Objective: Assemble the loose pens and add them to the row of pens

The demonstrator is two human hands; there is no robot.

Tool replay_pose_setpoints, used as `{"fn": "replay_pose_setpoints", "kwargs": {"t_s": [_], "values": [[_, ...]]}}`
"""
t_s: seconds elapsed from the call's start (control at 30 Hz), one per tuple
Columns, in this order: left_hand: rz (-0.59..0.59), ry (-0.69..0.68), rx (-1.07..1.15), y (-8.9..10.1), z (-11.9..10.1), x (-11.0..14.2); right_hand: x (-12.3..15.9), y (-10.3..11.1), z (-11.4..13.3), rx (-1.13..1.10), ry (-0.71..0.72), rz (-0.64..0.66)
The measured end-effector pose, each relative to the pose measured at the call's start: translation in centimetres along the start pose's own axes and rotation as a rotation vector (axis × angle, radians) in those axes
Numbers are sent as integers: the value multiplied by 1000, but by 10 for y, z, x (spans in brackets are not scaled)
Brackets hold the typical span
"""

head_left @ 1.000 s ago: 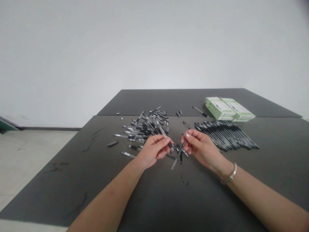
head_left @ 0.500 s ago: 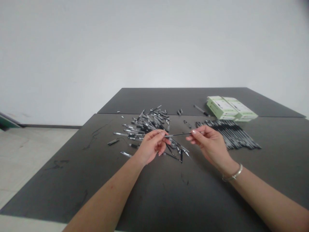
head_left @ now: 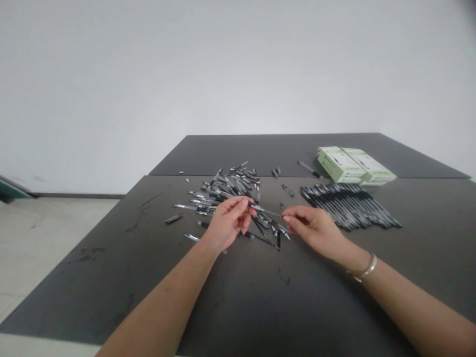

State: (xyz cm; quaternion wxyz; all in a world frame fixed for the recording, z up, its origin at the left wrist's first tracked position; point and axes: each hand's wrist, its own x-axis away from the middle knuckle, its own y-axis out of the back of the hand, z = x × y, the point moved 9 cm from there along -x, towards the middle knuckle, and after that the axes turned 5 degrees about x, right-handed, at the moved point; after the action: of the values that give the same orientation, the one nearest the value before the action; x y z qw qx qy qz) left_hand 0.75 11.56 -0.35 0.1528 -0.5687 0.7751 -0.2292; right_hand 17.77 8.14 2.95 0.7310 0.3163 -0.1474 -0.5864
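My left hand (head_left: 231, 220) is closed in a pinch around a slim pen barrel (head_left: 256, 206), which slants down to the right. From its right end a thin pen refill (head_left: 272, 213) sticks out, and the fingertips of my right hand (head_left: 310, 225) are closed on the tip of it. Both hands are above the table, just in front of a loose pile of pen parts (head_left: 223, 191) with clear barrels, black grips, caps and small tips. The fingers of my left hand hide part of the barrel and some of the pile.
A row of assembled black pens (head_left: 353, 206) lies side by side to the right. Behind it stand green and white boxes (head_left: 344, 166), with a single pen (head_left: 308, 168) beside them. A few loose caps (head_left: 276, 172) are scattered on the dark table (head_left: 238, 307).
My right hand has come down and slightly left, towards my left hand. The piece between the hands now slopes down to the right, and a barrel shows at my left fingers.
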Motion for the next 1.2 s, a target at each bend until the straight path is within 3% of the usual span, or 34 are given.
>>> {"fn": "replay_pose_setpoints", "kwargs": {"t_s": [0.77,1.2], "values": [[3,-83,144,1,-15,0,2,-2,-3,-189,-46,28],[16,-90,109,0,-15,1,3,-6,1,-136,-37,84]]}}
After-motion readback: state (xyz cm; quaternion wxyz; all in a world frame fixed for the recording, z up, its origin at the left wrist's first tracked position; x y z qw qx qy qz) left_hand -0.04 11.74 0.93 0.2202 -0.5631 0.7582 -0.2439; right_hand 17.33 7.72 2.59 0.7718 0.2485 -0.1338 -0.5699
